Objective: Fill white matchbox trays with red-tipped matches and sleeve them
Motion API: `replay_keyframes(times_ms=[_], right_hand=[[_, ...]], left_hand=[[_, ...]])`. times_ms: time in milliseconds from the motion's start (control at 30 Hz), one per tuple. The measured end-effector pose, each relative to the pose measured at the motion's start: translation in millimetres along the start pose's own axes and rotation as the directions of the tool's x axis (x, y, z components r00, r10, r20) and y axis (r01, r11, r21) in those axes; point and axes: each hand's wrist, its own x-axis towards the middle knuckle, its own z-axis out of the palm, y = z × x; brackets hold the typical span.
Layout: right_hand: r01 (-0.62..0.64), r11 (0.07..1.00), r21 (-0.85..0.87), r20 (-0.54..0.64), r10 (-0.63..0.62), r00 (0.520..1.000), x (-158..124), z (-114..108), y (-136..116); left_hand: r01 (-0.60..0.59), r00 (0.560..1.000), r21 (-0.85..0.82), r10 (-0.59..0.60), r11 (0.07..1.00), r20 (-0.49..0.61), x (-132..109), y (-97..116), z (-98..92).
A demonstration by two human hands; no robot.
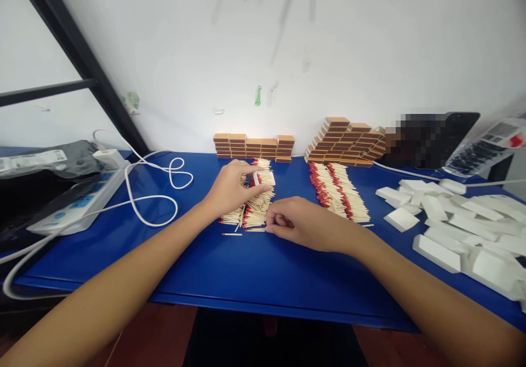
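My left hand (235, 185) is closed on a small white matchbox tray (264, 178), gripped between thumb and fingers above the near pile of matchsticks (258, 208). These matchsticks have red heads and pale wooden stems, and the hand covers part of them. At the pile's front right edge, my right hand (302, 222) is closed in a pinch. The pale end of a matchstick (255, 229) reaches its fingertips. One loose matchstick (232, 234) lies on the blue table in front of the pile.
Another matchstick pile (339, 191) lies to the right. Stacked brown matchboxes (252, 147) and a taller stack (345, 142) stand by the wall. White trays (456, 213) are heaped at right. A power strip (82, 202) and white cable (150, 196) occupy the left of the blue table (230, 274).
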Motion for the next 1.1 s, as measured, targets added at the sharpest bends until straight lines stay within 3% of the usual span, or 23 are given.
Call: replay_keyframes(times_ms=[367, 533, 733, 833, 933, 1033, 1100], right_hand=[[0.013, 0.999, -0.029, -0.063, -0.015, 0.998, 2.8, 15.4, -9.1], [0.024, 0.999, -0.037, -0.032, -0.025, 0.999, 3.1, 17.5, -6.5], [0.042, 0.999, -0.021, -0.022, -0.043, 0.999, 0.5, -0.4, -2.2], [-0.010, 1.000, 0.029, -0.135, 0.014, 0.991, -1.9, -18.6, 4.9], [-0.066, 0.997, 0.039, -0.325, 0.076, 0.943, -0.9, -30.6, 15.4], [-0.100, 0.995, -0.006, -0.464, 0.086, 0.882, 3.8, -30.9, 24.7], [-0.094, 0.995, -0.030, -0.496, 0.067, 0.866, 6.9, -26.9, 28.5]], left_hand=[[0.006, 1.000, 0.007, -0.006, 1.000, -0.002, -0.7, 3.7, -1.0], [0.014, 1.000, -0.001, -0.014, 1.000, -0.002, -0.7, 1.8, -1.5], [-0.008, 1.000, -0.018, 0.008, 1.000, 0.006, -0.1, -2.0, 0.2], [-0.021, 1.000, -0.027, 0.021, 0.999, 0.000, -0.5, -2.3, 1.4], [0.001, 1.000, -0.063, 0.000, 0.998, 0.013, -1.6, -0.1, 2.3], [0.039, 0.998, -0.122, -0.033, 0.992, 0.052, -2.8, 5.7, 2.2], [0.037, 0.997, -0.157, -0.025, 0.987, 0.078, -3.6, 10.8, 1.4]])
